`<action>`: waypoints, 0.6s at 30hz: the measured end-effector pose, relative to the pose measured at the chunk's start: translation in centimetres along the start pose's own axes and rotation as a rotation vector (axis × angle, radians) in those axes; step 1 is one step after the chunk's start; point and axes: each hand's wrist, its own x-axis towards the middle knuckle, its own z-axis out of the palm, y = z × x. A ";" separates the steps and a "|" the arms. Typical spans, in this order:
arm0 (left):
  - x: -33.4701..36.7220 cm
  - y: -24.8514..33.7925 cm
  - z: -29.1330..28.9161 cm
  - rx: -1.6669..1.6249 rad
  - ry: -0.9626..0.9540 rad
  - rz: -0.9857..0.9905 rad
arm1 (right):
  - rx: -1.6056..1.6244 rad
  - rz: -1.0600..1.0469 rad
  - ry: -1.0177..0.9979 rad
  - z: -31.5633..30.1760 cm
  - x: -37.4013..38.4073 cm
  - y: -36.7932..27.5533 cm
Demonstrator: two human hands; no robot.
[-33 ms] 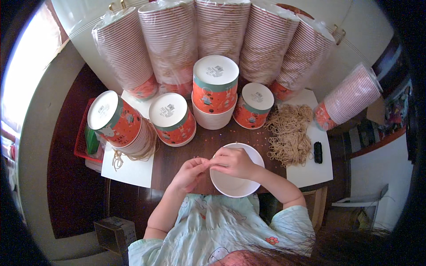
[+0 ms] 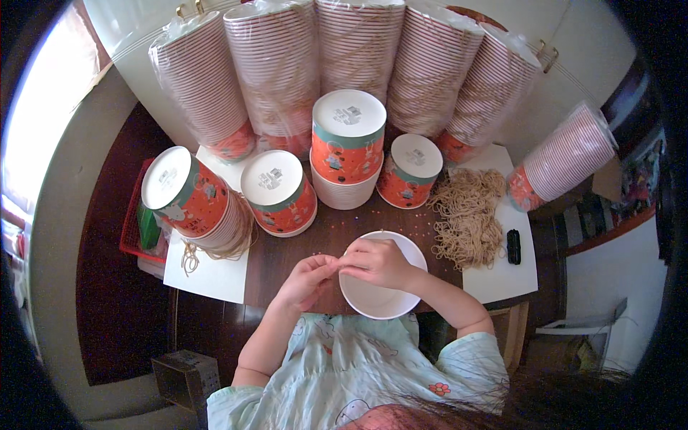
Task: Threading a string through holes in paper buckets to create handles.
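Fingertips of my left hand (image 2: 307,282) and my right hand (image 2: 376,262) meet in a pinch at the near edge of the table. Whatever lies between them is too small to make out. Below my right hand stands a white paper bucket (image 2: 387,301), its mouth facing up and its inside showing. My left hand is just left of its rim. A loose heap of tan string (image 2: 469,215) lies to the right of the bucket. Beyond my hands, upside-down orange and green paper buckets (image 2: 278,193) stand on the table.
Tall plastic-wrapped stacks of paper buckets (image 2: 272,72) line the back; another wrapped stack (image 2: 566,158) leans at the right. More string (image 2: 242,240) hangs around the left stack (image 2: 204,208). A small black object (image 2: 513,247) lies on white board (image 2: 494,287). A red basket (image 2: 130,233) sits far left.
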 end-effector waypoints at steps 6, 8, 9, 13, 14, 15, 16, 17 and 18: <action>0.1 -0.2 -0.1 -0.013 -0.004 0.013 | -0.080 -0.078 0.111 0.5 0.1 0.0; 0.0 0.0 0.2 -0.042 0.041 -0.010 | -0.087 -0.085 0.117 0.6 0.1 0.0; 0.0 0.0 0.2 -0.043 0.041 -0.010 | -0.093 -0.093 0.122 0.6 0.1 0.1; 0.1 -0.1 -0.3 -0.085 0.013 -0.017 | -0.084 -0.081 0.135 0.6 0.2 -0.1; 0.2 -0.2 -0.4 -0.104 0.016 -0.024 | -0.044 -0.042 0.107 0.5 0.2 -0.1; 0.1 -0.2 -0.3 -0.104 0.015 -0.023 | -0.004 -0.002 0.079 0.4 0.3 -0.1; 0.1 -0.1 -0.3 -0.053 0.047 0.004 | -0.004 -0.003 0.079 0.4 0.2 0.1; 0.1 -0.1 -0.2 -0.002 0.079 0.031 | 0.071 0.027 0.080 0.6 0.2 0.3; 0.1 -0.3 -0.1 -0.002 0.078 0.032 | 0.147 0.057 0.080 0.6 0.2 0.4</action>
